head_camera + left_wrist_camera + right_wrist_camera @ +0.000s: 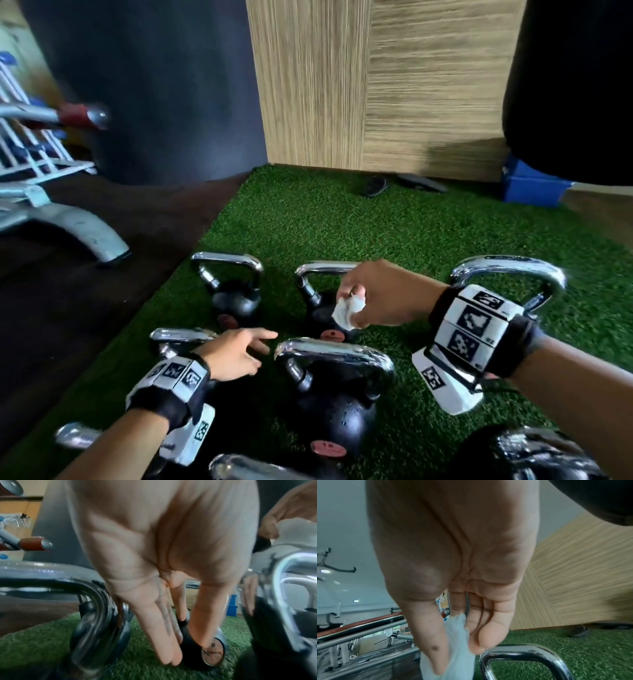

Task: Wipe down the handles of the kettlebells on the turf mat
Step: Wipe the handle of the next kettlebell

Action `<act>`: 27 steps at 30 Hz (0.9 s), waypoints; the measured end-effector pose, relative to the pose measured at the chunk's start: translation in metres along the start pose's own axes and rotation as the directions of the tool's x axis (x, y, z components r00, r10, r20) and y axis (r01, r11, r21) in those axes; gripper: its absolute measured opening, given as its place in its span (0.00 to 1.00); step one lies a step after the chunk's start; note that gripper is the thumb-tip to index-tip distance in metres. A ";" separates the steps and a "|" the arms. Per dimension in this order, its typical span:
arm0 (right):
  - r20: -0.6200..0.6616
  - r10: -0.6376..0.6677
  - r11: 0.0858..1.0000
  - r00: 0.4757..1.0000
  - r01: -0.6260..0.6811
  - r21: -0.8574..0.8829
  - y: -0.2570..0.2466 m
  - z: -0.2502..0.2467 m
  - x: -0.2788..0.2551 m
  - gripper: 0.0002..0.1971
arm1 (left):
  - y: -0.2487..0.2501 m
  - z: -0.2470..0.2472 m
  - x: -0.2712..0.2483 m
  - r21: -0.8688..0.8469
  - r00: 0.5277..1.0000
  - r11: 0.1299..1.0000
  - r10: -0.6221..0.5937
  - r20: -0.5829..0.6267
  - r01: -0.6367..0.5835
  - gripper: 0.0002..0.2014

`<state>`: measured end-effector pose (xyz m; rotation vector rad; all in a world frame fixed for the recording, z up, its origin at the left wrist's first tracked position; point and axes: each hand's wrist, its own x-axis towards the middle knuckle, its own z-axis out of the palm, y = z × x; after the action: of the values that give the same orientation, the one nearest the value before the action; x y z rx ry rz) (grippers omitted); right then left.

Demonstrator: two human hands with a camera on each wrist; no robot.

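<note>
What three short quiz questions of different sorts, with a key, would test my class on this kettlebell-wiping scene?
1. True or false: the left hand is gripping a chrome handle.
2. Multiple choice: the right hand holds A) a spray bottle, B) a crumpled white wipe, C) nothing.
3. Short answer: what surface do the kettlebells stand on?

Key:
1. False; its fingers are extended, between handles, holding nothing.
2. B; pinched between thumb and fingers, just by the handle of the middle kettlebell.
3. The green turf mat.
</note>
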<state>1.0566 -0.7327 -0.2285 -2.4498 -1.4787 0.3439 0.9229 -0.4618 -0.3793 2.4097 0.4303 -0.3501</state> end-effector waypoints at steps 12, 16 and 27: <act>-0.103 0.204 0.979 0.974 -0.203 0.019 -0.018 0.031 -0.034 0.17 | 0.016 0.068 0.015 0.022 0.980 0.993 0.113 0.161 -0.118 0.62; -0.208 0.259 0.966 0.943 -0.254 0.052 -0.029 0.040 -0.038 0.13 | 0.021 0.078 0.016 -0.051 0.967 0.972 0.232 0.108 -0.228 0.61; -0.286 0.258 0.966 0.923 -0.257 0.042 -0.056 0.070 -0.026 0.07 | 0.011 0.088 0.013 -0.183 0.961 0.949 0.272 0.059 -0.257 0.47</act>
<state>0.9755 -0.7239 -0.2733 -2.5625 -1.0391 0.0301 0.9270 -0.5240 -0.4442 2.2364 0.0915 -0.2794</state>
